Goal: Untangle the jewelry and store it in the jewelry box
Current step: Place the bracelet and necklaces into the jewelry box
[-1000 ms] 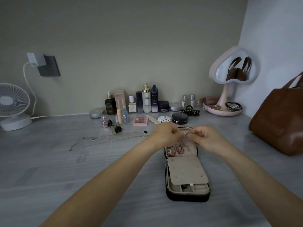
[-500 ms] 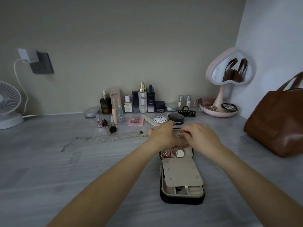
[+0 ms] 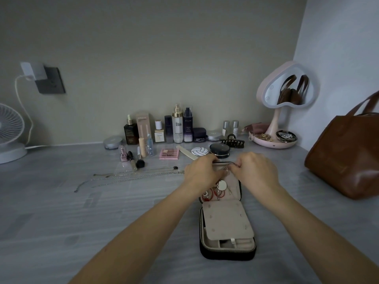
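A black zip jewelry box (image 3: 226,252) lies open on the grey table, its beige flap folded over the near half. Over the box's far half, my left hand (image 3: 202,172) and my right hand (image 3: 253,170) meet, fingers curled, pinching a thin chain. A round silver pendant (image 3: 222,185) hangs from that chain just below my fingers. Red cord jewelry (image 3: 213,194) lies inside the far half. Several thin silver chains (image 3: 131,177) lie stretched out on the table left of my hands.
Cosmetic bottles (image 3: 177,128), a pink palette (image 3: 169,154), a black compact (image 3: 219,150) and a hair claw (image 3: 232,142) line the back. A heart-shaped mirror (image 3: 287,93) with tray stands back right, a brown bag (image 3: 346,158) at right, a fan (image 3: 9,130) at left.
Both hands moved slightly away from me over the far half of the box, still together. The round pendant now hangs in plain sight below my fingers.
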{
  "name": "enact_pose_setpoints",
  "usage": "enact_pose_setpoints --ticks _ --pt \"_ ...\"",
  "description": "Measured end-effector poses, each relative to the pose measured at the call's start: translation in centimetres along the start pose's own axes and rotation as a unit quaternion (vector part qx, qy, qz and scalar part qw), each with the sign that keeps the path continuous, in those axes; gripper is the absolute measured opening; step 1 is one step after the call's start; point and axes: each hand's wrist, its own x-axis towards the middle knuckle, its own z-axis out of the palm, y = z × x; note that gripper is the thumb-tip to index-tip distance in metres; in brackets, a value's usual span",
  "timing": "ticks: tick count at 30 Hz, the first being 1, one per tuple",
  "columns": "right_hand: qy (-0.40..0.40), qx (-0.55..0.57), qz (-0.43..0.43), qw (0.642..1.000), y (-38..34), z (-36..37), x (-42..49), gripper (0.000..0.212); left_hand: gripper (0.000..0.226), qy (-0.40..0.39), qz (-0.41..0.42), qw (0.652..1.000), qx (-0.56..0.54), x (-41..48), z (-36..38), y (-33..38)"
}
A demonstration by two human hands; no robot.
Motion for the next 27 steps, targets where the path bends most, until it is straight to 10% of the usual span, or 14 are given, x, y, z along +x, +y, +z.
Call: enact_pose_setpoints --ticks 27 --pt "-0.054 0.033 0.052 0.997 -0.01 0.06 -0.30 0.036 0.019 0.004 -0.014 0.998 -0.055 0.38 0.03 0.07"
